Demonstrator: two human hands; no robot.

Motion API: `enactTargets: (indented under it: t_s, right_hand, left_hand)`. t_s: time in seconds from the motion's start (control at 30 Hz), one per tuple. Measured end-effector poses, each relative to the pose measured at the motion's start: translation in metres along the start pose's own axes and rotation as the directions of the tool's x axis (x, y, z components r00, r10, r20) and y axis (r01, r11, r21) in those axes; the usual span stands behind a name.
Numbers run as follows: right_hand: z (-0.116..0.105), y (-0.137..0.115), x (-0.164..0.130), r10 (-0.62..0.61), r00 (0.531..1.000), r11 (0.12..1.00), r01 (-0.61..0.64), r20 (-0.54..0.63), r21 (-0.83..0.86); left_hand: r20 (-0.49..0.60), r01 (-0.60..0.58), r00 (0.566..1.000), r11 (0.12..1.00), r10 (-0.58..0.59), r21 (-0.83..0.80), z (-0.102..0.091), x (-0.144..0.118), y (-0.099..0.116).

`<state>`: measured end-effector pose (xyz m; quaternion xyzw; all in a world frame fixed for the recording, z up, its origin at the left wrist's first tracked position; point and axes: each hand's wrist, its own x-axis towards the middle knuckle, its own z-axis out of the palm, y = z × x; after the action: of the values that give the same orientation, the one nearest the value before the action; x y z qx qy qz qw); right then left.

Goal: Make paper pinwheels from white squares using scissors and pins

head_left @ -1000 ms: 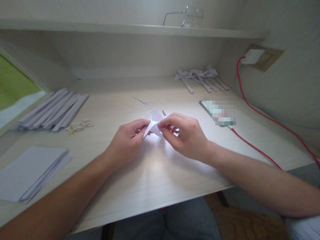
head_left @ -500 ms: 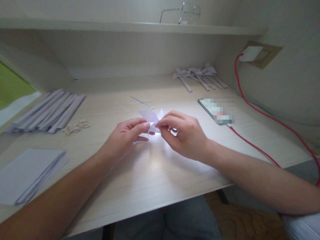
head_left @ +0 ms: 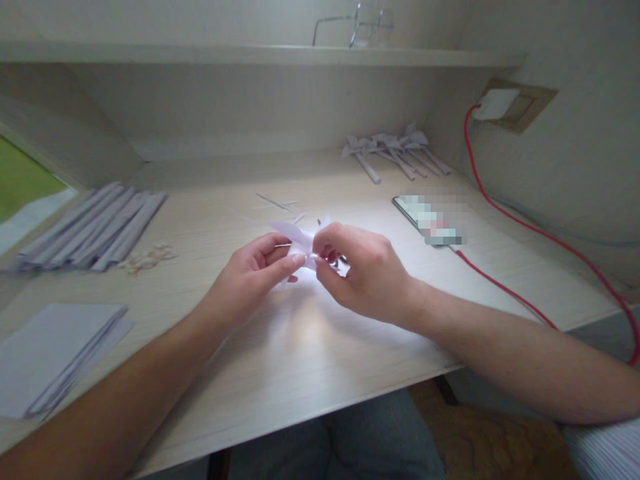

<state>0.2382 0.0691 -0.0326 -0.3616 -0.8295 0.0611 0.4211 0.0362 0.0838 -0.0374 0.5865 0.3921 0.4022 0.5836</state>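
Left hand (head_left: pixel 257 270) and right hand (head_left: pixel 367 270): each grip closed, pinching the folded paper (head_left: pixel 299 241) over the bench (head_left: pixel 310 363), inward from its front edge. Press lightly at centre; avoid stray creases.

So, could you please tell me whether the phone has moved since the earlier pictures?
No: against the stemmed paper shapes behind it, the phone keeps its place on the desk; the whole view has shifted slightly.
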Motion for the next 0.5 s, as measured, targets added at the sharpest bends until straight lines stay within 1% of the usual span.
enactTargets:
  t_s: [0.2,0.27,0.4,0.5]
  right_hand:
    - [0.0009,0.0015,-0.0007,0.013,1.0,1.0,-0.013,0.0,-0.007]
    - [0.0008,0.0018,-0.0006,0.007,1.0,1.0,-0.007,-0.001,-0.02]
    - [0.001,0.0016,-0.0001,-0.014,1.0,0.999,0.013,-0.015,-0.032]
    - [0.0013,0.0011,0.0,-0.032,0.998,0.999,0.031,-0.046,-0.038]
  left_hand:
    - [0.035,-0.025,0.999,0.999,0.026,-0.049,0.0023,-0.0002,-0.0018]
    - [0.013,-0.001,1.0,0.997,0.002,-0.072,0.0028,-0.0006,-0.0008]
    - [-0.059,0.063,0.995,0.981,-0.076,-0.186,0.0027,-0.0017,0.0005]
    - [-0.095,0.049,0.993,0.976,-0.071,-0.214,0.0024,-0.002,-0.0013]
